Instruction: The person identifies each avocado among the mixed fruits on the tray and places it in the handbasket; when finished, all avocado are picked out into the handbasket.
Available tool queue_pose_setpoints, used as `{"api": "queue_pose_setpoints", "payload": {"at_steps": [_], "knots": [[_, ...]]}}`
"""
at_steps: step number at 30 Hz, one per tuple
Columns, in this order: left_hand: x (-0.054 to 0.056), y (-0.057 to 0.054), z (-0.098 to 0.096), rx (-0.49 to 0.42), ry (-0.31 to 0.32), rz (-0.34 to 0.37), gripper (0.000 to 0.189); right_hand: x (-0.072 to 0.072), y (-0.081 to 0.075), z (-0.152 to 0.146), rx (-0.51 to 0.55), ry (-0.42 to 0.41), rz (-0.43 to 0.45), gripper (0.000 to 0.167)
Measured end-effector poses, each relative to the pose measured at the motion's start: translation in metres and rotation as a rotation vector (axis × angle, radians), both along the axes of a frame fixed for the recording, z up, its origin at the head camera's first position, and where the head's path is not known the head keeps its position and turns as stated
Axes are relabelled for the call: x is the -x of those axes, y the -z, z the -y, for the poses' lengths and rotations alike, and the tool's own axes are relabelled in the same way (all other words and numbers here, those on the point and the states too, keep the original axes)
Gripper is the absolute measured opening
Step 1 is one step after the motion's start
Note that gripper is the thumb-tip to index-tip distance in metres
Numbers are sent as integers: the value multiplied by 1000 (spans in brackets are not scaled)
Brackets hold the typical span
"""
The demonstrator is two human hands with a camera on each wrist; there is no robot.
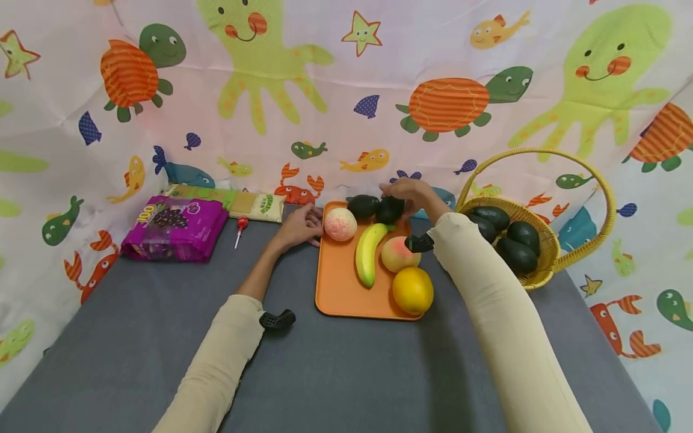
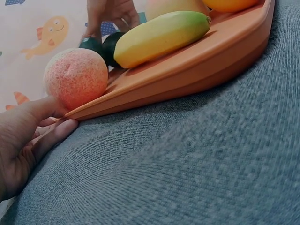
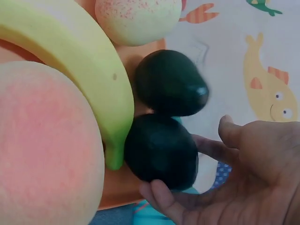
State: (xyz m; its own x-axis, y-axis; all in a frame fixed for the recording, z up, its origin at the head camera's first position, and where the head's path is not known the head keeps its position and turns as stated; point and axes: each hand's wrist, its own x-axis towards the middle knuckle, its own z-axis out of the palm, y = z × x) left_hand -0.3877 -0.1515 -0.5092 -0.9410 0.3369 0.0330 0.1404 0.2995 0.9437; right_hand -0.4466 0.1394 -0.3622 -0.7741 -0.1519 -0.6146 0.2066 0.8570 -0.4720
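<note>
My left hand [image 1: 299,227] is at the left rim of the orange tray [image 1: 337,291], pinching its edge between thumb and finger beside a speckled peach [image 1: 340,224]. At the tray's far side, my right hand [image 3: 262,173] reaches over a dark green avocado [image 3: 161,152]. Its fingertips touch that avocado while the thumb stands off it. Another avocado [image 3: 171,83] lies right beside it. A banana [image 1: 369,254], a second peach [image 1: 400,254] and a yellow-orange round fruit [image 1: 413,291] also lie on the tray.
A yellow wicker basket [image 1: 547,255] with a tall handle holds several avocados [image 1: 518,246] at the right. To the left are a purple grape-print bag [image 1: 175,228], a beige and green packet [image 1: 254,205] and a red lollipop [image 1: 241,224]. A sea-animal curtain hangs behind the grey table [image 1: 303,373].
</note>
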Motion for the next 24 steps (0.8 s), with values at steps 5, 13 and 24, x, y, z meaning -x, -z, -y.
{"api": "queue_pose_setpoints", "payload": {"at_steps": [5,13,24], "knots": [[-2,0,2,5,-2,13,41,-5,-6,-4,3,-68,-150,63],[-3,-1,1,-2,2,16,40,-25,-28,-15,114,-152,-348,37],[0,-1,2,-21,14,16,41,-64,-71,-43,126,-127,-229,69]]}}
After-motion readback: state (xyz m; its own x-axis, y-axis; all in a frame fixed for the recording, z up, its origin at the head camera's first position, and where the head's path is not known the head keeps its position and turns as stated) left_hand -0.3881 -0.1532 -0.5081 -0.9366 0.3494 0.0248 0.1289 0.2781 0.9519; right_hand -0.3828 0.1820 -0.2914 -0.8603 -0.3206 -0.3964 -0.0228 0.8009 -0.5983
